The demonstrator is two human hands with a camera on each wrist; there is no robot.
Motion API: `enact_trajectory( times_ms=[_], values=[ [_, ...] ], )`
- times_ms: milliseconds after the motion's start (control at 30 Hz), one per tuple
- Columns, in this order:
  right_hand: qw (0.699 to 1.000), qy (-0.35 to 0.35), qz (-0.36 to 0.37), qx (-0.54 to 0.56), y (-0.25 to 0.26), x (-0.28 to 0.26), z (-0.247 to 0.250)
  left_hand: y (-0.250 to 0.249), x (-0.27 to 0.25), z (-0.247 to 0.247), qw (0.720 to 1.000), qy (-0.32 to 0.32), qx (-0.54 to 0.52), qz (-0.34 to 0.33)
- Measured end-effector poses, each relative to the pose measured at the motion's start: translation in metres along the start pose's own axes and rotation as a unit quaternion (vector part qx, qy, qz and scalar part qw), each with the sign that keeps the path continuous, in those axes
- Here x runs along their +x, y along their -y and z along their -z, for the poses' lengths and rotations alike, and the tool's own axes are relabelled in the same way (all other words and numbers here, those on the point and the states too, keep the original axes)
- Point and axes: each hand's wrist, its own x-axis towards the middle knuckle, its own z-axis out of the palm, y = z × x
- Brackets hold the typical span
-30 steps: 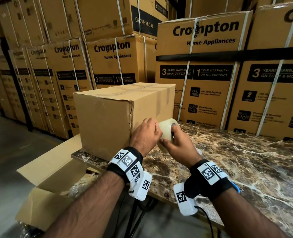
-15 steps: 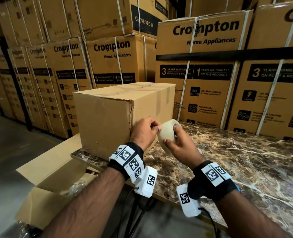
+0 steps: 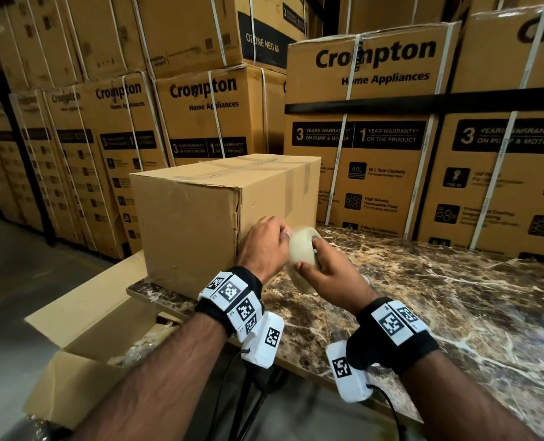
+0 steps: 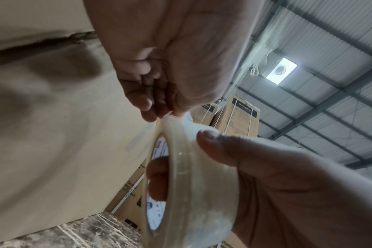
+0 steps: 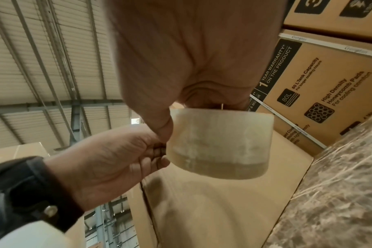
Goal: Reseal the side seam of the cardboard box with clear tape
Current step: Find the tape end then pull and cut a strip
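Cardboard box (image 3: 197,224) side seam (image 3: 239,214) remained untaped; right hand (image 3: 331,275) gripped the clear tape roll (image 3: 302,253), left hand (image 3: 264,246) pinching its end.

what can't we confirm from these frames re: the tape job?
- Tape end: left wrist view, left hand fingertips cover the tape roll edge; lifted or not, unclear.
- Box seam: lower part hidden by the left hand in head view.
- Right hand: fingers hidden behind the roll.

Warehouse interior: stacked printed cartons (image 3: 359,122) form the far wall; a brown marble-patterned tabletop (image 3: 455,297) lies near right, grey concrete floor (image 3: 15,281) left; corrugated metal roof (image 4: 329,42) overhead with a bright vent fan (image 4: 281,70).
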Motion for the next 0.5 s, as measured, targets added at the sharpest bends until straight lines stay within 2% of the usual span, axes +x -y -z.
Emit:
enact_trajectory(
  times_ms=[133,300,433,500],
  values=[
    [0.997,0.01,-0.072,0.028,-0.004,0.004,0.002,0.001,-0.001,-0.002,0.998,0.047,-0.047,0.006],
    [0.992,0.026,-0.096,0.08,-0.003,0.001,0.002,0.008,0.002,0.0,0.967,0.1,-0.198,0.123],
    [0.988,0.025,-0.097,0.117,0.002,-0.003,0.004,0.005,-0.001,0.006,0.963,0.142,-0.199,0.11],
    [0.985,0.026,-0.092,0.144,0.006,-0.006,0.005,0.005,0.002,0.004,0.967,0.127,-0.195,0.105]
  ],
)
